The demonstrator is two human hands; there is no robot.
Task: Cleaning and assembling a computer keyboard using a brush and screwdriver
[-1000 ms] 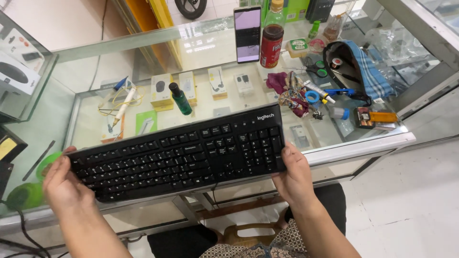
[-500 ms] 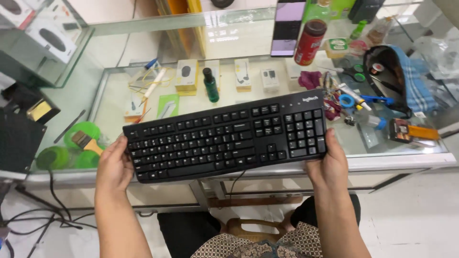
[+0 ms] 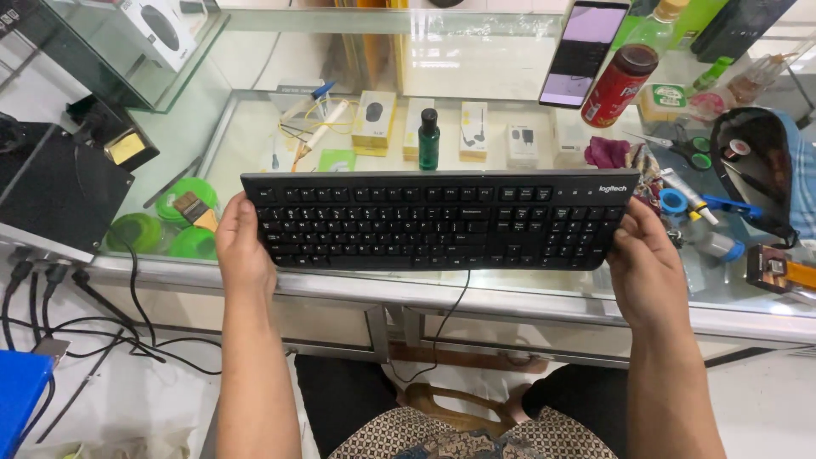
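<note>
A black full-size keyboard (image 3: 438, 219) is held level over the near edge of a glass counter (image 3: 510, 293), its keys facing up. My left hand (image 3: 242, 251) grips its left end and my right hand (image 3: 643, 265) grips its right end. A thin black cable (image 3: 442, 327) hangs from the keyboard's front edge down toward my lap.
Under the glass lie small boxed items (image 3: 374, 123) and a dark green bottle (image 3: 429, 138). A phone (image 3: 585, 53), a red can (image 3: 619, 85), scissors (image 3: 680, 146) and a dark pouch (image 3: 756, 166) sit at the right. A black box (image 3: 55, 191), green tape rolls (image 3: 170, 229) and floor cables (image 3: 93, 327) are left.
The view has shifted so the keyboard sits centred and level; earlier it tilted up to the right. Both hands keep hold of its ends.
</note>
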